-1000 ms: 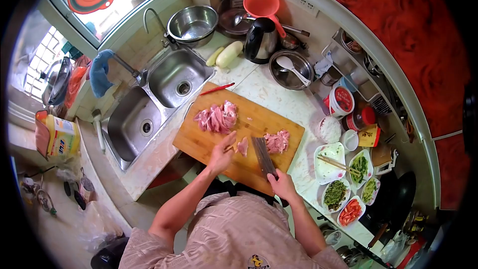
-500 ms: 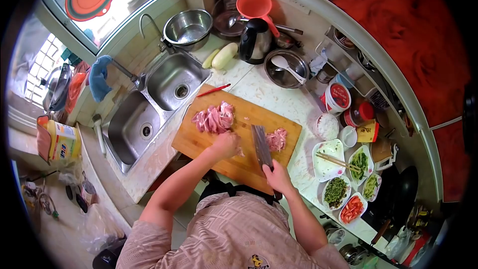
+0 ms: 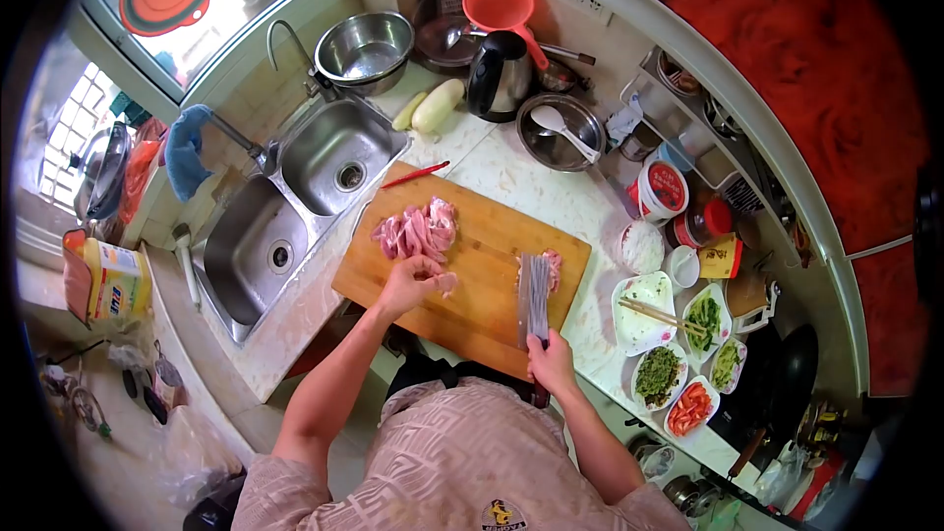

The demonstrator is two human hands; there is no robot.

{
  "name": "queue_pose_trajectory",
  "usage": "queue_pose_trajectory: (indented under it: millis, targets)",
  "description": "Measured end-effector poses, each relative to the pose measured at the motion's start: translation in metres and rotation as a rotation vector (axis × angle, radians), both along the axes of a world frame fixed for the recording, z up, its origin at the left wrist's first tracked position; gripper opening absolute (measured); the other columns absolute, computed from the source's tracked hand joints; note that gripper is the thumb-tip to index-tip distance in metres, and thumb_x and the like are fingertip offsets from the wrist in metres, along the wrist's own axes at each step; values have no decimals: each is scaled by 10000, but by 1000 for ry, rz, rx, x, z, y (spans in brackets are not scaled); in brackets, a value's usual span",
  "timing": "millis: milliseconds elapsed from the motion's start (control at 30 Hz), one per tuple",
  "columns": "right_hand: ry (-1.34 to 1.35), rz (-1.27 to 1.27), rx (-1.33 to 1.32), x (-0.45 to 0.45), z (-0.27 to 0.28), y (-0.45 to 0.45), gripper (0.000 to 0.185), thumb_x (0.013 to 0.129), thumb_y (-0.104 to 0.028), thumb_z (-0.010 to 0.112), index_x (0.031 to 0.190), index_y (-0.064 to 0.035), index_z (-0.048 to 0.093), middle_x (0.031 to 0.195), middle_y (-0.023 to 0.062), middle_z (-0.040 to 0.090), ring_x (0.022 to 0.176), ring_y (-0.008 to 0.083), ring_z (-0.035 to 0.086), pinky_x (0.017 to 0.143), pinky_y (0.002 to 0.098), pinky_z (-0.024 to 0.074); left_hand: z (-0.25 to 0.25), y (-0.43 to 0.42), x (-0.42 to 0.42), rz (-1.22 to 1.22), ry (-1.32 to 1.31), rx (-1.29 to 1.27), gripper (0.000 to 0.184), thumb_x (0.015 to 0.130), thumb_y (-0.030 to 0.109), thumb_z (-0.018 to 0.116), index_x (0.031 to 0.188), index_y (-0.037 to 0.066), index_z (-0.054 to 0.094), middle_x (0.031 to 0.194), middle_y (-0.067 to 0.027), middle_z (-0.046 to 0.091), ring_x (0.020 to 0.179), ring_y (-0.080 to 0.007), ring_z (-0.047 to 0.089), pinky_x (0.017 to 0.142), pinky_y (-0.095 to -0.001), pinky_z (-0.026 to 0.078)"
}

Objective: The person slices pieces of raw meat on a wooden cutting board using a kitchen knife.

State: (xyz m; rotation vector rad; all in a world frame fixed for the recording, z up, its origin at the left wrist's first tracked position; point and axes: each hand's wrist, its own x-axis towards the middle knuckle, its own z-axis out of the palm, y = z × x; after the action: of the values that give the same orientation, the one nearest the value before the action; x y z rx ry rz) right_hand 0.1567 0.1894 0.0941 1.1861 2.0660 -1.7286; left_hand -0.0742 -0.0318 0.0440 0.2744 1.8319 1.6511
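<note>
A wooden cutting board lies across the counter in front of me. My left hand pinches a small piece of meat over the board, just below a pile of sliced pink meat. My right hand is closed round the handle of a cleaver, its blade pointing away from me on the board's right part. Behind the blade, a smaller heap of cut meat is partly hidden.
A double sink is at the left, with a red pen-like item near the board's top edge. Beyond stand a kettle and a steel bowl. At the right are dishes of chopped food and a wok.
My left hand has moved from the small piece's place left towards the meat pile, taking the piece along. The cleaver has shifted right and now covers part of the smaller heap.
</note>
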Motion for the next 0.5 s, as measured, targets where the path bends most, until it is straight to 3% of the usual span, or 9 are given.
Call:
queue_pose_trajectory:
  millis: [33,133,233,333,433,500]
  targets:
    - [32,-11,-10,8,2,1,238,1019,-223,617,961,-6,539,640,59,568,468,154,583,432,333,487,1,3,0,24,-10,37,165,834,21,786,960,19,680,855,-42,693,788,-89,669,717,-289,524]
    - [95,-60,-67,27,4,-1,297,1011,-254,644,885,-9,532,578,60,579,466,162,610,443,329,481,16,11,16,6,546,-112,215,823,17,754,1028,56,701,934,-56,716,882,-147,687,763,-322,527]
    - [85,-17,-78,33,7,-2,208,1020,-204,633,1008,-11,556,670,31,560,495,120,569,453,301,490,20,13,47,-400,1030,-493,232,809,44,721,1037,83,714,1017,-72,727,987,-245,678,832,-376,512]
    - [92,59,32,33,11,-4,219,1016,-218,637,997,-9,574,668,39,588,494,114,571,450,303,478,19,14,89,-308,882,-312,268,805,76,692,1070,93,727,1126,-84,720,1054,-300,651,874,-421,487]
    - [163,213,273,36,-6,0,248,1002,-233,649,969,9,601,669,92,631,530,170,611,499,347,483,3,9,86,-305,854,-393,331,822,90,677,1151,102,715,1204,-73,707,1104,-273,643,893,-415,478]
    - [205,279,335,31,-6,-1,266,991,-249,656,959,11,614,683,142,646,569,243,634,543,384,486,-2,12,77,-283,1029,-362,360,834,107,661,1191,105,705,1252,-62,695,1145,-258,627,922,-414,467]
